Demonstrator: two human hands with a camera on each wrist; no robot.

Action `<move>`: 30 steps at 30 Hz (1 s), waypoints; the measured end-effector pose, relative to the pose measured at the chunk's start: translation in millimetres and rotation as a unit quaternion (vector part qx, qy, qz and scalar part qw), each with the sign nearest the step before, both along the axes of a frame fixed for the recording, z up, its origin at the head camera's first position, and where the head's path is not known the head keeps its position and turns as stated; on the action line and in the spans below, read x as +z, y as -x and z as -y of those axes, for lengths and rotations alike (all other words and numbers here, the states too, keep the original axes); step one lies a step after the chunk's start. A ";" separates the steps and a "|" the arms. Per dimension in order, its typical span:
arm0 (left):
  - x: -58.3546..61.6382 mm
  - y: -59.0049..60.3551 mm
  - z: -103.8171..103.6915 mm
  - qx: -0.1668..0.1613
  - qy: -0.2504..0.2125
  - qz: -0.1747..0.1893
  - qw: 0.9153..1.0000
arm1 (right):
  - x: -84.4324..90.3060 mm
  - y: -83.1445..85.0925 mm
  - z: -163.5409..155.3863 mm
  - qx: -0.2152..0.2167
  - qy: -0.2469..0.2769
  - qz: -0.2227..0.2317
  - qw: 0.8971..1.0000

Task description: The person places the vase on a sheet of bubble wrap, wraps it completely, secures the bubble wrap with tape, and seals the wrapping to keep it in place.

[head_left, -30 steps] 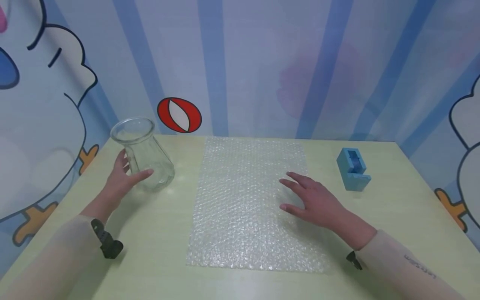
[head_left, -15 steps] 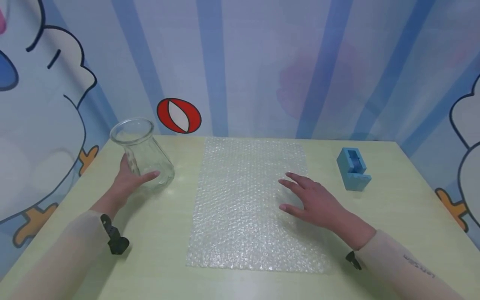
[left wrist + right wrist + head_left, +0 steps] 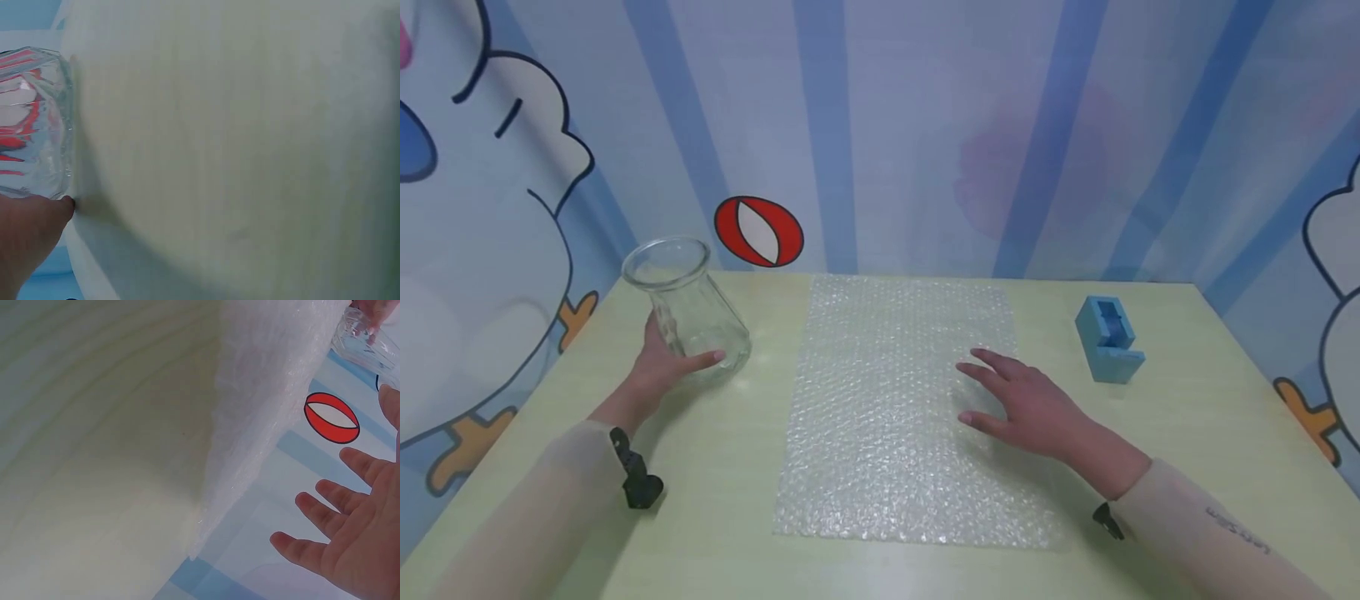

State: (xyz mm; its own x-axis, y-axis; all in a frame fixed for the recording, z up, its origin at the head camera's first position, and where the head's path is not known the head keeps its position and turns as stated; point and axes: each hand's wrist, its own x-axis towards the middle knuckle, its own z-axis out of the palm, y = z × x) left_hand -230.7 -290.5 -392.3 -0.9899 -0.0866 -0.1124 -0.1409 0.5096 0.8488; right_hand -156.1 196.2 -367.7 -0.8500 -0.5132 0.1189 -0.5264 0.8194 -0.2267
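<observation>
A clear glass vase (image 3: 703,312) with a flared rim stands at the left of the table. My left hand (image 3: 655,365) grips it low on the near left side, the thumb across the front and the fingers behind, partly hidden. In the left wrist view the thumb (image 3: 34,222) lies along the lower glass. My right hand (image 3: 1033,408) holds nothing and hovers, fingers spread, over the right edge of a flat sheet of bubble wrap (image 3: 880,433). The right wrist view shows that hand (image 3: 362,534) with its fingers apart.
A small light-blue block-shaped holder (image 3: 1105,346), much like a tape dispenser, stands at the right of the table (image 3: 1210,417). Behind the table rises a blue striped wall (image 3: 902,142) with cartoon prints and a red oval. Each wrist wears a dark strap-on camera.
My left hand has moved slightly right, its thumb reaching farther across the front of the vase. The vase, bubble wrap and right hand stay almost where they were.
</observation>
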 end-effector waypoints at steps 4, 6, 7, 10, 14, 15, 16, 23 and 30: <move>-1.1 1.0 -2.9 0.004 0.006 0.014 1.000 | 0.5 1.2 -1.1 0.000 -0.001 0.001 1.000; -1.2 2.5 -4.4 0.012 0.009 0.023 1.000 | 0.8 1.8 -1.6 -0.001 -0.002 0.003 1.000; -1.1 3.1 -5.3 0.016 0.010 0.028 0.999 | 0.9 2.1 -1.7 -0.001 -0.002 0.004 1.000; -1.3 4.7 -7.2 0.026 0.013 0.027 0.999 | 1.0 2.9 -1.9 -0.001 -0.004 0.008 1.000; -1.8 4.9 -9.1 0.033 0.014 0.017 0.999 | 1.4 3.2 -2.9 0.001 -0.008 0.014 1.000; -1.9 4.6 -9.6 0.034 0.015 0.014 0.999 | 1.7 3.1 -3.3 0.001 -0.008 0.014 1.000; -1.9 4.0 -10.0 0.034 0.015 0.012 0.999 | 1.9 2.9 -3.6 0.003 -0.007 0.015 1.000; -1.3 0.4 -11.7 0.039 0.016 0.002 0.999 | 2.8 3.6 -5.6 -0.001 -0.014 0.013 1.000; 3.8 -1.0 -12.7 0.042 0.011 -0.008 0.999 | 6.3 3.3 -6.2 -0.005 -0.008 0.022 1.000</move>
State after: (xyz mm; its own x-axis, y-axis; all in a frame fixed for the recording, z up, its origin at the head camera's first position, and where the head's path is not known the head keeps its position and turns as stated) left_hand -229.6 -277.8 -388.4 -0.9806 -0.1723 -0.0931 -0.1702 0.5153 0.8399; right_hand -159.4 202.4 -361.5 -0.8589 -0.5069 0.0733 -0.5088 0.8280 -0.2356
